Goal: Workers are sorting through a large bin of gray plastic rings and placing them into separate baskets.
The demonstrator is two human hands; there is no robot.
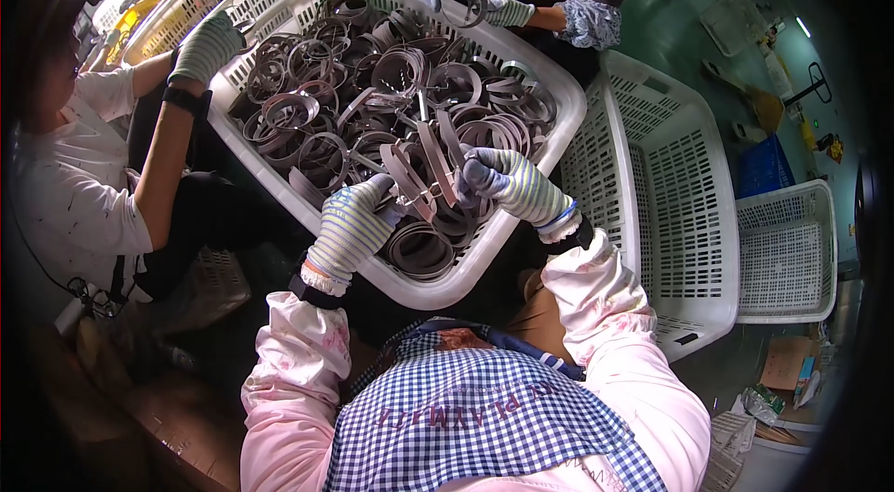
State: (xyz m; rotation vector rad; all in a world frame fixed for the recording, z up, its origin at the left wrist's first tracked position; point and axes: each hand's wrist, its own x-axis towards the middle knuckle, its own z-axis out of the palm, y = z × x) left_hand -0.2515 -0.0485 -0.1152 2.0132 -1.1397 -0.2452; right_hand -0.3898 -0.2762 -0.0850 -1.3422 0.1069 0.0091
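A cluster of thin grey metal rings (430,166), joined by a pale rod-like piece, is stretched between my hands over the near end of a white basket (438,292). My left hand (352,229), in a striped knit glove, pinches the cluster's left end. On its right side, my right hand (517,189) is closed, thumb and fingers pressed against the ring edge. Exactly what each fingertip grips is partly hidden by the gloves. Many similar rings and curved strips lie heaped (372,64) in the basket, with a stack of rings (419,248) just below my hands.
Across the basket, a co-worker's gloved hands hold a ring (464,4). Another co-worker's gloved hand (207,50) reaches over the left rim. Large white baskets (689,185) stand close on the right, beside a smaller one (787,255). A cardboard box (787,362) lies at lower right.
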